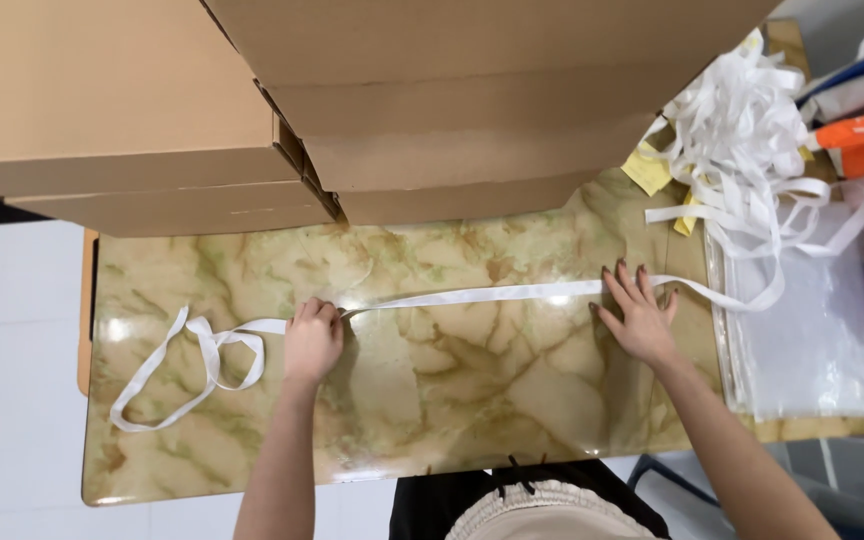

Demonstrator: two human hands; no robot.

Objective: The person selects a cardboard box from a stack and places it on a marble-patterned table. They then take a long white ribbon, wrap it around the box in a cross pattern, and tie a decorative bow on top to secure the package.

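**Bright, even light with a glossy sheen**

Soft light falls from above. The marbled worktop (432,400) reflects pale glare patches near its left edge and along the front rim. Faint shadows sit under the left hand (312,342) and right hand (640,318). Focus is fairly sharp; the cardboard boxes (432,110) bow slightly toward the frame's edges.

Cardboard boxes (282,90) run off the top edge and hide the far side of the counter (432,400). The left hand (312,342) covers part of the white strip (472,296). The right forearm is cut off at the bottom edge.
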